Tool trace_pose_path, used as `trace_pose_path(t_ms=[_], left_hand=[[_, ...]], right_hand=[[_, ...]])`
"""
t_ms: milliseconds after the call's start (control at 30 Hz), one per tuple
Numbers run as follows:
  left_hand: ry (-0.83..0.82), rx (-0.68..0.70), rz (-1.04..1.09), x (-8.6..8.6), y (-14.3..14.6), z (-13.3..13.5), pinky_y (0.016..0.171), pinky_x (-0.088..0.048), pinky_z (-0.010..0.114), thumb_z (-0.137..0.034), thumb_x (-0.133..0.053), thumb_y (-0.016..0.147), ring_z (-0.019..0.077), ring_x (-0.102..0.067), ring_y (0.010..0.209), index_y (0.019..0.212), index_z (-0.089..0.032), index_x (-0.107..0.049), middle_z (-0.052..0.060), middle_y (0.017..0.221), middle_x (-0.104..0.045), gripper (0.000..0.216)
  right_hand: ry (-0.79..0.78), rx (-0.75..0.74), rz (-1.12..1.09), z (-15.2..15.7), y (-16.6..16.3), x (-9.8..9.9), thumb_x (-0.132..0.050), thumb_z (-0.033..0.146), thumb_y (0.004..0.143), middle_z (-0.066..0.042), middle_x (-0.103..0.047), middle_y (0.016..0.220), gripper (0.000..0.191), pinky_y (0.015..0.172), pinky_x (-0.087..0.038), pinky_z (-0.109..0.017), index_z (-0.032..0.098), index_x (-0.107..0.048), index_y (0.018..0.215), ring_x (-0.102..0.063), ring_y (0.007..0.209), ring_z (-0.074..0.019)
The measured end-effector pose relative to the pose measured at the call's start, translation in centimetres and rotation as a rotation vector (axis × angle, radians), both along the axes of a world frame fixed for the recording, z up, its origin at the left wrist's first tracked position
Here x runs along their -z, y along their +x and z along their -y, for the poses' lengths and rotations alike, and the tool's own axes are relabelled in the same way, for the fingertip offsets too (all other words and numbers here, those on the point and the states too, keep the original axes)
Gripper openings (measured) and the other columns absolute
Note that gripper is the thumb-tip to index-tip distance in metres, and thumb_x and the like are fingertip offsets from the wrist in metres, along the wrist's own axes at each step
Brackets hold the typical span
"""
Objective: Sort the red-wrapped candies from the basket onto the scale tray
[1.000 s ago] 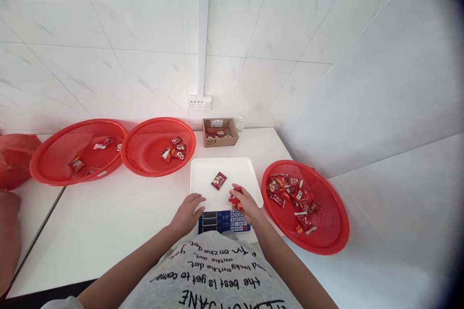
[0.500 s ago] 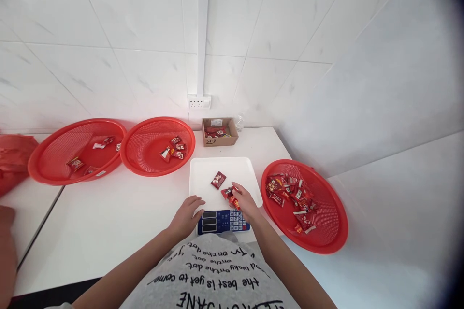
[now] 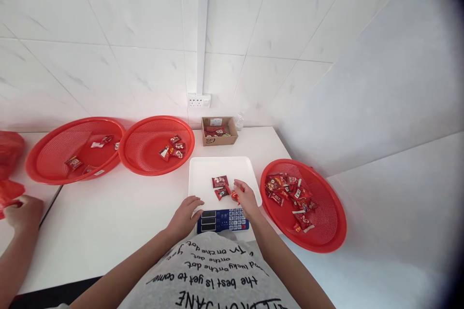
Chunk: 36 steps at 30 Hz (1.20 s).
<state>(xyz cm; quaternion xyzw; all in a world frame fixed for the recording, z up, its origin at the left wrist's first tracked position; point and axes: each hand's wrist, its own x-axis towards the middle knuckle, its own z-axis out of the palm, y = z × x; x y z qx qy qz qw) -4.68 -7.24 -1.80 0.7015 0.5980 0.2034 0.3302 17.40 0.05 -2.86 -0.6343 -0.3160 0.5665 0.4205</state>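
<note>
My right hand (image 3: 245, 199) is over the right part of the white weighing pan (image 3: 203, 166), fingers curled round a small red and orange snack packet (image 3: 235, 196). Two more packets lie flat on the pan to its left: a dark red packet (image 3: 219, 182) and a smaller red packet (image 3: 222, 192) just below it. My left hand (image 3: 186, 214) is by the pan's near left corner, fingers stretched out and holding nothing. Between my wrists shows the scale's blue keypad panel (image 3: 223, 220).
Red mesh baskets with packets stand around: the right basket (image 3: 335, 222), the middle basket (image 3: 136, 147) and the left basket (image 3: 45, 161). A cardboard box (image 3: 219, 140) of packets is behind the pan. Far left, another person's hand (image 3: 27, 211) grips a red plastic bag (image 3: 9, 154).
The smaller red packet has left my right hand and now lies on the pan; the dark red packet has turned slightly. Another person's hand has come into view with the red bag.
</note>
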Motion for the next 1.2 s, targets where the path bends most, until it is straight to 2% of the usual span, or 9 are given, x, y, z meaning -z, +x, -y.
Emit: trace_pose_path(t_ms=[100,167,433,567,700,767,867,967,1200], left_hand=[[0.008,-0.013,0.018,-0.1,-0.1,0.1,0.102,-0.039,0.043,-0.023,-0.047,0.084,0.023,-0.048,0.119,0.105,-0.021,-0.063,0.007,0.117,-0.06,0.026],[0.01,-0.023,0.026,-0.2,-0.2,0.1,0.102,-0.038,0.043,-0.024,-0.048,0.083,0.0233,-0.048,0.119,0.104,-0.022,-0.063,0.007,0.117,-0.061,0.026],[-0.02,-0.023,0.045,-0.6,-0.2,0.2,0.102,-0.038,0.044,-0.024,-0.047,0.083,0.0239,-0.047,0.119,0.105,-0.021,-0.063,0.008,0.119,-0.059,0.027],[-0.015,-0.01,0.033,-0.4,-0.2,0.4,0.102,-0.038,0.044,-0.024,-0.046,0.084,0.024,-0.047,0.119,0.106,-0.019,-0.062,0.009,0.119,-0.059,0.028],[0.025,-0.004,0.036,-0.1,-0.3,0.3,0.101,-0.04,0.044,-0.024,-0.047,0.083,0.0235,-0.048,0.118,0.105,-0.021,-0.063,0.008,0.118,-0.06,0.027],[0.032,-0.001,0.03,0.0,-0.3,0.3,0.101,-0.04,0.044,-0.024,-0.047,0.083,0.0234,-0.049,0.117,0.105,-0.021,-0.063,0.008,0.117,-0.061,0.027],[0.038,0.001,0.017,0.2,-0.4,0.4,0.1,-0.041,0.044,-0.025,-0.047,0.084,0.0234,-0.049,0.118,0.105,-0.021,-0.063,0.008,0.117,-0.061,0.027],[0.065,-0.008,0.015,0.4,-0.6,0.5,0.099,-0.042,0.044,-0.025,-0.047,0.083,0.0231,-0.05,0.116,0.104,-0.021,-0.063,0.008,0.116,-0.062,0.026],[0.114,-0.009,0.009,1.0,-1.0,1.0,0.097,-0.044,0.043,-0.025,-0.047,0.083,0.0225,-0.051,0.113,0.103,-0.022,-0.063,0.007,0.113,-0.062,0.026]], right_hand=[[-0.045,0.149,-0.18,-0.7,0.3,-0.2,-0.066,0.023,0.07,-0.002,-0.064,0.088,0.021,0.06,-0.055,-0.022,0.021,-0.06,0.089,-0.062,0.071,-0.012],[-0.068,0.176,-0.265,-1.2,0.5,-0.4,-0.066,0.021,0.07,-0.001,-0.064,0.083,0.016,0.069,-0.057,-0.024,0.021,-0.057,0.083,-0.064,0.075,-0.0121],[-0.067,0.076,-0.202,-1.6,0.8,0.1,-0.066,0.016,0.068,-0.001,-0.066,0.083,0.019,0.078,-0.057,-0.028,0.021,-0.059,0.084,-0.066,0.082,-0.015],[-0.041,-0.022,-0.052,-1.3,1.0,0.6,-0.061,0.021,0.071,-0.004,-0.066,0.091,0.016,0.076,-0.056,-0.029,0.02,-0.059,0.087,-0.065,0.086,-0.0172],[0.025,-0.132,0.198,-1.7,1.4,0.9,-0.055,0.024,0.074,-0.007,-0.06,0.113,0.027,0.072,-0.055,-0.029,0.021,-0.059,0.101,-0.062,0.095,-0.0185],[0.069,-0.203,0.345,-2.1,1.5,0.9,-0.054,0.021,0.073,-0.008,-0.056,0.121,0.031,0.077,-0.052,-0.03,0.02,-0.06,0.104,-0.058,0.103,-0.0199],[0.115,-0.334,0.537,-2.5,1.5,0.7,-0.053,0.015,0.073,-0.008,-0.06,0.114,0.025,0.09,-0.044,-0.032,0.019,-0.065,0.094,-0.055,0.107,-0.0208],[0.127,-0.442,0.692,-3.2,1.3,0.3,-0.048,0.013,0.076,-0.007,-0.064,0.105,0.024,0.092,-0.04,-0.032,0.019,-0.066,0.091,-0.057,0.103,-0.0201],[0.145,-0.503,0.985,-7.3,0.9,-1.0,-0.043,0.018,0.085,-0.008,-0.045,0.134,0.042,0.08,-0.041,-0.029,0.022,-0.048,0.127,-0.052,0.109,-0.0224]])
